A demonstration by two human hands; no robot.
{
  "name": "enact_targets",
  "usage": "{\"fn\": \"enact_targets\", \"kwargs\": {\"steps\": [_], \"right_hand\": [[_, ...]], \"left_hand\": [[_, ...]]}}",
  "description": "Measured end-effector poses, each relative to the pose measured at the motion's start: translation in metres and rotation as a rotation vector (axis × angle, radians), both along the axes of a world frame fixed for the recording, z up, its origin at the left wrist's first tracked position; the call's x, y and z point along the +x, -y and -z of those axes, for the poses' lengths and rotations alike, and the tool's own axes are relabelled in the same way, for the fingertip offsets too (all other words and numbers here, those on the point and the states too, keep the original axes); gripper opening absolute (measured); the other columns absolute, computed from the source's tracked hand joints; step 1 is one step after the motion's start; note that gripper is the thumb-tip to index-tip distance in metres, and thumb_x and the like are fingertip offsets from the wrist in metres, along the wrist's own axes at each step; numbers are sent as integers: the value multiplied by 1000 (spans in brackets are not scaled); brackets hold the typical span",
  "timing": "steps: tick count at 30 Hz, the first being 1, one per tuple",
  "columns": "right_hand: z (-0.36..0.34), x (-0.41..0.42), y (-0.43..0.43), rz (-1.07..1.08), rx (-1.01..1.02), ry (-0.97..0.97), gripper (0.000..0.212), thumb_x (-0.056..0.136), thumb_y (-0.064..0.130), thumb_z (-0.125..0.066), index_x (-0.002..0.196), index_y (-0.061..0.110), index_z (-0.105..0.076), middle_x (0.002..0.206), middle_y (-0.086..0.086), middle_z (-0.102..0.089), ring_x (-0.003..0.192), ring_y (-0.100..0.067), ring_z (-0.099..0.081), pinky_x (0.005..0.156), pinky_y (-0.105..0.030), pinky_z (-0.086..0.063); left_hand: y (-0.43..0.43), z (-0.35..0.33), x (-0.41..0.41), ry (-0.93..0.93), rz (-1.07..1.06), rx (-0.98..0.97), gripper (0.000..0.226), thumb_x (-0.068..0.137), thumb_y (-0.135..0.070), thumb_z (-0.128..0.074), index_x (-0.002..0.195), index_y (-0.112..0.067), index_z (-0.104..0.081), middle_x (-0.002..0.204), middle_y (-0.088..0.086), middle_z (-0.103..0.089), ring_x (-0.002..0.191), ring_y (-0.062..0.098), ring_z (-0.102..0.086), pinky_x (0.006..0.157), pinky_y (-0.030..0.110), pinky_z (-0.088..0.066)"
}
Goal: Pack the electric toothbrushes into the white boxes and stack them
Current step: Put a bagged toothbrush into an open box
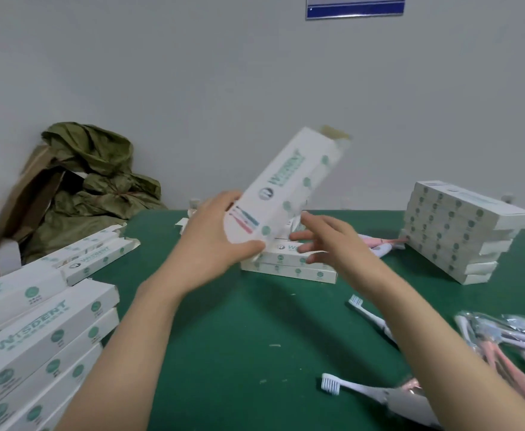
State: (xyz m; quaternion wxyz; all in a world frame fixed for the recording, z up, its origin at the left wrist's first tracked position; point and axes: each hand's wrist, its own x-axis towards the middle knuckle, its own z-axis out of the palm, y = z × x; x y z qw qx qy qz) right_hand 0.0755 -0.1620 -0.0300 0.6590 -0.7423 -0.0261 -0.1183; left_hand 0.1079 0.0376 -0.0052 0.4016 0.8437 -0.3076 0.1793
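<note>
Piled boxes (46, 337) and toothbrushes (363, 389) flank hands: left hand (211, 241) grips tilted box (286, 185), right hand (326, 241) splayed.

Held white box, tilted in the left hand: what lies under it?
A low stack of white boxes on the green table, two layers showing. The left hand and held box cover much of its top.

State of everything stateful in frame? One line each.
Held white cardboard box: tilted, top flap open.
Left hand: grips its lower end.
Right hand: open, fingers spread.
Tall white box stack at right: closed, skewed.
Loose white toothbrush: unpacked, lying flat.
</note>
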Motion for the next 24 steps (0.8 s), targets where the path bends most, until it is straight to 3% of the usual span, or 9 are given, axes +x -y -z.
{"fn": "enact_targets", "kwargs": {"steps": [2,5,8,11,15,18,20,22,24], "right_hand": [[-3,-6,-12,-57,194,58,29,92,35,-56,110,14,-62,96,0,-72,87,-14,-69,69,-25,-54],[-3,-10,-17,15,450,101,27,92,24,-59,114,8,-61,91,-1,-74,87,-16,-70,76,-28,-57],[-3,-13,-16,37,696,36,17,93,20,-58,103,7,-64,89,-6,-73,80,-16,-70,68,-25,-57],[-6,-16,-18,-15,1031,-49,10,92,14,-60,97,6,-65,87,-11,-74,76,-18,-72,59,-28,-58],[-6,-17,-28,-110,1233,-198,33,91,12,-60,121,0,-58,113,-17,-67,95,-26,-68,51,-32,-58],[-7,-20,-31,-205,1195,-338,29,91,25,-61,107,1,-63,94,-17,-71,64,-24,-69,48,-25,-55],[-7,-24,-30,-279,941,-419,39,88,46,-58,79,8,-61,75,-10,-70,53,-18,-65,47,-22,-54],[-7,-25,-28,-320,669,-464,54,83,65,-51,56,18,-48,66,-3,-67,49,-13,-61,41,-17,-46],[-8,-26,-26,-335,499,-488,61,83,69,-46,45,22,-38,57,1,-62,42,-9,-55,34,-15,-36]], "left_hand": [[12,6,-2,88,63,84,66,67,-30,-81,125,-34,-49,106,-21,-51,93,-6,-46,76,-1,-31],[22,12,-3,113,63,67,82,65,-35,-82,135,-31,-41,110,-23,-46,94,-14,-40,78,-6,-24],[22,13,-4,83,73,-28,84,56,-38,-86,125,-40,-37,113,-25,-42,100,-26,-35,77,-8,-25],[22,11,-8,36,117,-194,77,49,-38,-88,109,-48,-40,110,-30,-48,102,-16,-46,75,-3,-34],[27,11,-14,46,222,-280,84,45,-40,-86,117,-44,-41,115,-25,-53,107,-1,-54,84,9,-43],[31,11,-16,82,272,-387,83,52,-28,-87,119,-40,-39,115,-20,-60,109,5,-59,92,18,-46],[30,9,-17,114,319,-513,71,61,-25,-82,116,-34,-37,118,-9,-62,111,9,-59,92,24,-48],[28,5,-18,144,364,-638,55,71,-24,-73,112,-31,-37,122,1,-61,111,13,-60,90,27,-49],[26,0,-17,174,375,-738,47,75,-22,-68,111,-27,-39,119,6,-60,108,17,-60,90,29,-48]]}}
